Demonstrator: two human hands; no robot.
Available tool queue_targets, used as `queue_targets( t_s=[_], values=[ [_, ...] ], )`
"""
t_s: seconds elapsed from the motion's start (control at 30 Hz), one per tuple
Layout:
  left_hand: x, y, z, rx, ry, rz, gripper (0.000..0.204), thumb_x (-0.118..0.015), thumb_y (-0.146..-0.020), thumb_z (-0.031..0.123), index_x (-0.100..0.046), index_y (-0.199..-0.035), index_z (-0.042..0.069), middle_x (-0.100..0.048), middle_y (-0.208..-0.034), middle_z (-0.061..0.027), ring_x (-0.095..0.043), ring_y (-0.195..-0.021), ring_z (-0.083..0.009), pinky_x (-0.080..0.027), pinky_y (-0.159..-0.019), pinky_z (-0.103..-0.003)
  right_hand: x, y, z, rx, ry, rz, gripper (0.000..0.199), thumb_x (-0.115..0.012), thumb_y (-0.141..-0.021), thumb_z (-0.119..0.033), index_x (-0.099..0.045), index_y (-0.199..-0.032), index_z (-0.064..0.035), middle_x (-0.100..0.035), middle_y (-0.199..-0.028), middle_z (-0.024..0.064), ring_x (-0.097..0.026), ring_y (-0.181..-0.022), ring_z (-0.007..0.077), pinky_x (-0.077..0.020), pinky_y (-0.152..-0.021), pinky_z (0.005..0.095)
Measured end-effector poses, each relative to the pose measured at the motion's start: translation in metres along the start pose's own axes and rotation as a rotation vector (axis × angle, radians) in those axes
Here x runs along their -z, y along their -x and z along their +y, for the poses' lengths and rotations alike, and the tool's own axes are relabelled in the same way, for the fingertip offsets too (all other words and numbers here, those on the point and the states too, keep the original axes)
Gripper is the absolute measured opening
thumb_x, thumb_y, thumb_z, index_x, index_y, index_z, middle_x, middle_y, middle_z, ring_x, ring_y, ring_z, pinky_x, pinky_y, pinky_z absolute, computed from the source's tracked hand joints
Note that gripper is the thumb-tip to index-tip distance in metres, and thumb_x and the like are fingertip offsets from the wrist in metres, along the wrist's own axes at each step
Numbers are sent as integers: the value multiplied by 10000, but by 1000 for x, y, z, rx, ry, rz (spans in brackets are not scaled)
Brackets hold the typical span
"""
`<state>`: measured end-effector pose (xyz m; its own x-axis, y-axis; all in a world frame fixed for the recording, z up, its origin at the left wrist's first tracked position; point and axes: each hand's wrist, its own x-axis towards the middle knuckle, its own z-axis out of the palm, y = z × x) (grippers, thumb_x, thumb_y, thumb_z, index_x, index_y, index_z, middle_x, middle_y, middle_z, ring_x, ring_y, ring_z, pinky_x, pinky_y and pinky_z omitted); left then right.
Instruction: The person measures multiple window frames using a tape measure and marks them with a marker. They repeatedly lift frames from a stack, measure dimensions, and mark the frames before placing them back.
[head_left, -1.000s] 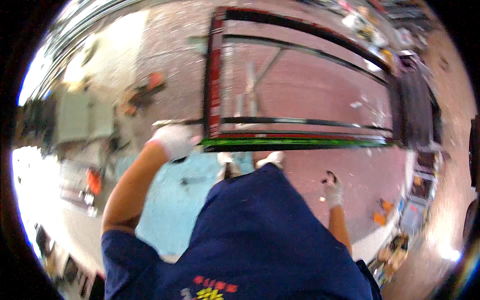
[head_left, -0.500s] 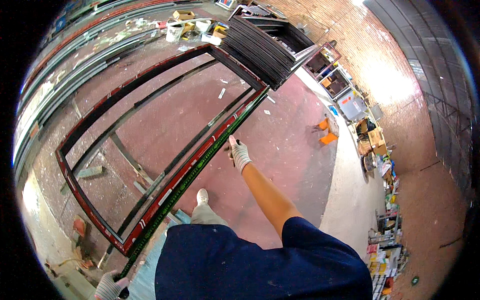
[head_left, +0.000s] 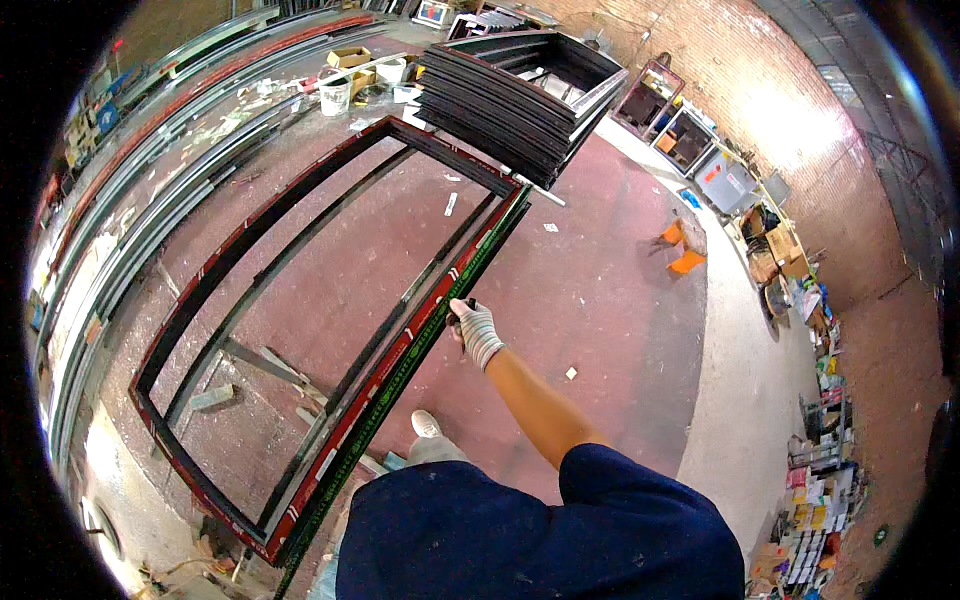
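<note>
Right hand (head_left: 477, 330) | grip closed around frame (head_left: 300, 330) near edge, steadying it off floor (head_left: 600, 290) | left hand unseen.

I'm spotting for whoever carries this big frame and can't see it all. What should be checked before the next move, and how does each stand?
1. Right hand, gloved, closed on the frame rail: ok.
2. Left hand's hold: out of view, cannot tell.
3. Far corner against the stack of dark frames: very close, cannot tell if touching.
4. Floor by the shoe: scraps beside it, not ok.
5. Orange stool: well apart, ok.
</note>
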<state>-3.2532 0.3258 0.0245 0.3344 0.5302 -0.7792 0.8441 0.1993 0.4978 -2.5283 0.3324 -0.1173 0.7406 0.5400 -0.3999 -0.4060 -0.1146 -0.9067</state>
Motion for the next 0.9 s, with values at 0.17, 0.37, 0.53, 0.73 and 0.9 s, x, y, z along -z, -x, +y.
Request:
queue_targets(
  t_s=[0.17, 0.37, 0.53, 0.73, 0.9],
  values=[
    [-16, 13, 37, -63, -107, 62, 212, -689, -875, 147, -654, -1014, -11, -677, -818, -63, -605, -754, -131, -516, -698, -312, -2, 1, -13, -29, 116, 20, 217, -663, -910, -246, -609, -769, -91, -600, -612, 25, -485, -452, 113, -390, -423, 292],
    [-18, 8, -1, -123, -265, 188, 224, -696, -848, 160, -668, -984, -16, -690, -791, -127, -643, -713, -213, -532, -689, -369, -1, -12, -12, 43, 133, -50, 207, -631, -915, -229, -625, -768, -82, -611, -646, 10, -537, -576, 107, -454, -562, 304],
    [-21, -6, 10, -234, -403, 312, 197, -695, -848, 169, -670, -941, -3, -683, -770, -132, -644, -694, -233, -528, -665, -386, -1, -16, -9, 47, 102, -75, 207, -631, -919, -232, -629, -783, -77, -606, -649, 1, -531, -574, 96, -449, -549, 289],
    [-34, -23, 65, -171, -384, 308, 201, -692, -854, 167, -663, -950, -7, -694, -806, -129, -652, -727, -240, -529, -698, -376, -9, -10, -10, 88, 111, -76, 212, -627, -910, -226, -634, -778, -60, -609, -637, 10, -546, -586, 112, -455, -571, 303],
    [-32, -29, 86, -125, -312, 245, 214, -681, -858, 133, -660, -1015, -11, -701, -877, -121, -651, -788, -222, -530, -751, -360, -11, -12, -2, 32, 140, -51, 231, -632, -910, -248, -641, -782, -55, -617, -653, 12, -555, -607, 120, -459, -582, 311]
  ],
)
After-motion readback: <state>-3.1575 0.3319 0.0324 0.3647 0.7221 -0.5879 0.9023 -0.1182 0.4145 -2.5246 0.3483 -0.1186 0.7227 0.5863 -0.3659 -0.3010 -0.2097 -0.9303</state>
